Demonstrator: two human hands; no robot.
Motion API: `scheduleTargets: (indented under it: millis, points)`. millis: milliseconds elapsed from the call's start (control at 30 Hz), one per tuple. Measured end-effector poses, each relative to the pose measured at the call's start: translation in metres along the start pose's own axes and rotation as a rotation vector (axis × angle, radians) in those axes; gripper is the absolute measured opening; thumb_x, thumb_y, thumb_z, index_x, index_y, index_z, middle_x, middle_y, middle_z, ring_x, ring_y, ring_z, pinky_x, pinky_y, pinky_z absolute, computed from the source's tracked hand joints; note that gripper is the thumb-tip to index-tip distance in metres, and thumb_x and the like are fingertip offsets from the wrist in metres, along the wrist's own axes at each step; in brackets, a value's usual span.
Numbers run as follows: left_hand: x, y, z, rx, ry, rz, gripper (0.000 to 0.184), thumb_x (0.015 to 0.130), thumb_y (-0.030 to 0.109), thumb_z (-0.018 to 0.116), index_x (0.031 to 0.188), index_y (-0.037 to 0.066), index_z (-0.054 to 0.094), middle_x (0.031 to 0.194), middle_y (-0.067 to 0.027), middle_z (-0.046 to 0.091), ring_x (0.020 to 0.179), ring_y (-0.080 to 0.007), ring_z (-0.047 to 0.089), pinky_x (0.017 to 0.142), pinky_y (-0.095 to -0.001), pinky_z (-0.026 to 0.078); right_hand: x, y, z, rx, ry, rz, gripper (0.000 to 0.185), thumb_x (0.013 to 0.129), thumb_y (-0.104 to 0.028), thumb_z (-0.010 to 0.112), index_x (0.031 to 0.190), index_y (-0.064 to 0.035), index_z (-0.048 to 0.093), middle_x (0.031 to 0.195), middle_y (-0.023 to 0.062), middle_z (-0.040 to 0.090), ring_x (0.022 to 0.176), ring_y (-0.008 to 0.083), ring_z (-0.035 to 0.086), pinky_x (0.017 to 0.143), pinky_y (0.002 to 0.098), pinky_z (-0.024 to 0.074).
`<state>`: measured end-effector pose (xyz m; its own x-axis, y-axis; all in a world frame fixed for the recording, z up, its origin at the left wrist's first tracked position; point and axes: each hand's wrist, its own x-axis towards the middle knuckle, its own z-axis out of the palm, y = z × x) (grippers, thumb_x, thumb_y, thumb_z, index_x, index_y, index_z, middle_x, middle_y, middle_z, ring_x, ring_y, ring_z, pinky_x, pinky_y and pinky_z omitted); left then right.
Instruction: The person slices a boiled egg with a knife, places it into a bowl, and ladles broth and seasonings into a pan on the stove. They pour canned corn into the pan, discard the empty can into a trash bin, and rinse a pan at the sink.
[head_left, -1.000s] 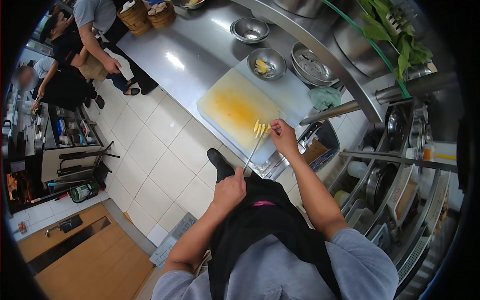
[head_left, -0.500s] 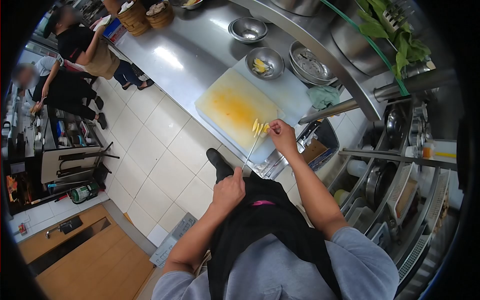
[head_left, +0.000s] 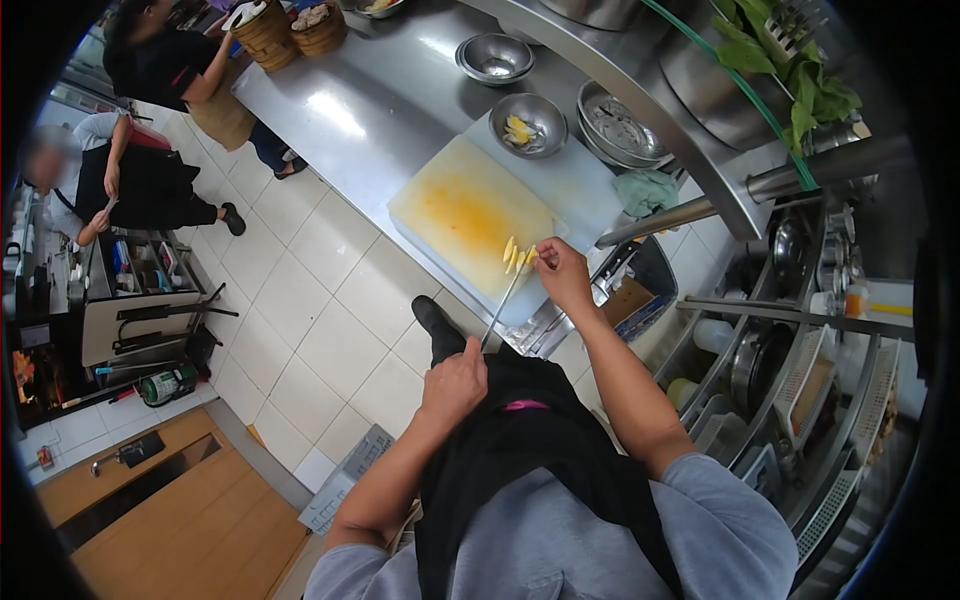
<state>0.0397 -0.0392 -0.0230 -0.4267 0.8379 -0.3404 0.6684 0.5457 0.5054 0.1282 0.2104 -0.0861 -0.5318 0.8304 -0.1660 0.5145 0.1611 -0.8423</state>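
My left hand (head_left: 457,382) is closed round the handle end of a thin knife (head_left: 502,312), its index finger stretched along the top. The blade reaches up to the near edge of a white cutting board (head_left: 430,200) with an orange-yellow stain. Beside the blade's tip stand several thin yellow slices (head_left: 512,253). My right hand (head_left: 562,270) pinches a yellow piece (head_left: 532,256) at the right end of these slices; the fingers partly hide it. Beyond the board, a steel bowl (head_left: 548,108) holds more yellow and white pieces.
Stacked steel bowls (head_left: 496,58) and bamboo steamers (head_left: 264,36) stand on the steel counter (head_left: 385,95). A green cloth (head_left: 645,192) lies by the counter's right edge. An overhead steel shelf (head_left: 660,105) crosses above. Two co-workers (head_left: 150,65) stand at the upper left.
Both my hands stay almost in place, with the knife and slices barely shifted. At the upper left, one co-worker has moved closer to the steamers; the other has turned and shifted right.
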Motion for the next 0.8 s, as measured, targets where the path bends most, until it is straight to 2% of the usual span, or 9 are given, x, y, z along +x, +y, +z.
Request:
scheduleTargets:
  millis: [167,333,400,467,800]
  points:
    - [0.004,-0.008,0.011,-0.128,-0.006,0.019,0.02,0.101,0.021,0.049,0.111,0.005,0.048,0.073,-0.0265,0.067,0.069,-0.0482,0.066,0.063,-0.0606,0.052,0.001,0.002,0.0,0.013,-0.005,-0.013,0.018,0.085,-0.008,0.075,0.1,-0.0014,0.067,0.087,0.0114,0.073,0.077,0.0209,0.071,0.072,0.0326,0.0571]
    - [0.004,-0.007,0.009,-0.346,-0.086,-0.055,0.021,0.102,0.022,0.046,0.112,0.004,0.046,0.075,-0.0308,0.065,0.073,-0.0535,0.063,0.069,-0.0646,0.048,0.002,0.006,0.001,0.016,-0.001,-0.035,0.018,0.085,-0.008,0.075,0.1,-0.0012,0.067,0.085,0.0112,0.072,0.075,0.0205,0.071,0.071,0.0323,0.057]
    - [0.003,-0.006,0.006,-0.331,-0.086,-0.058,0.021,0.102,0.022,0.046,0.112,0.004,0.045,0.075,-0.0307,0.065,0.072,-0.0534,0.063,0.068,-0.0645,0.047,0.001,0.006,0.001,0.022,0.004,-0.033,0.018,0.085,-0.008,0.075,0.099,-0.0013,0.067,0.085,0.0112,0.072,0.074,0.0205,0.071,0.071,0.0323,0.057]
    - [0.003,-0.003,0.003,-0.317,-0.085,-0.061,0.02,0.102,0.022,0.046,0.113,0.005,0.045,0.074,-0.0305,0.065,0.071,-0.0532,0.063,0.067,-0.0644,0.047,0.001,0.006,0.0,0.003,-0.008,-0.031,0.016,0.087,-0.008,0.074,0.1,-0.0016,0.068,0.085,0.0081,0.071,0.074,0.0155,0.069,0.07,0.0297,0.056]
    - [-0.002,0.012,-0.002,-0.133,-0.017,-0.043,0.019,0.098,0.019,0.05,0.111,0.006,0.048,0.073,-0.0256,0.067,0.068,-0.0482,0.066,0.063,-0.0605,0.052,0.001,0.011,-0.001,0.033,-0.005,-0.062,0.016,0.087,-0.009,0.075,0.099,-0.0011,0.069,0.084,0.0084,0.073,0.074,0.0158,0.07,0.071,0.0296,0.0557]
